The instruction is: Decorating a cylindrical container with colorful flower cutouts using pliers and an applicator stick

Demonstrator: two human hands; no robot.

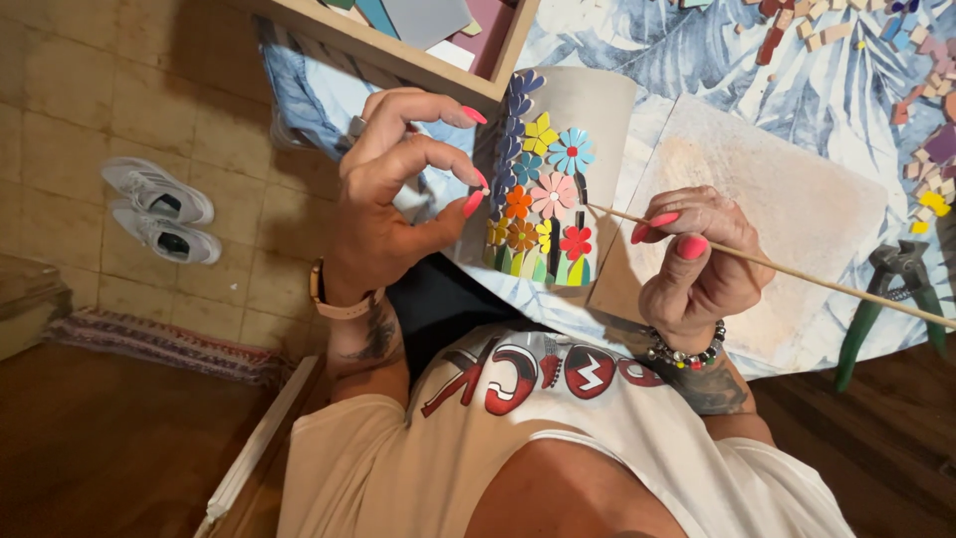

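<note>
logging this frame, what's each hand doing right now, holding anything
Left hand: open, fingers curled beside the mosaic pot, thumb tip close to its side, not holding it.
Right hand: shut on the thin wooden stick, whose tip meets the pot's flowers.

The way to the mosaic pot [558,189] from the left is closed by the left hand [393,204], whose fingertips touch its side. From the right it is crossed by a thin wooden stick [777,267] held in the right hand [692,264]. The far side is blocked by a wooden tray [398,55]. Open room is left on the pale board [797,189] to the right, bounded by green-handled nippers [881,294] and loose tile pieces [931,149].
</note>
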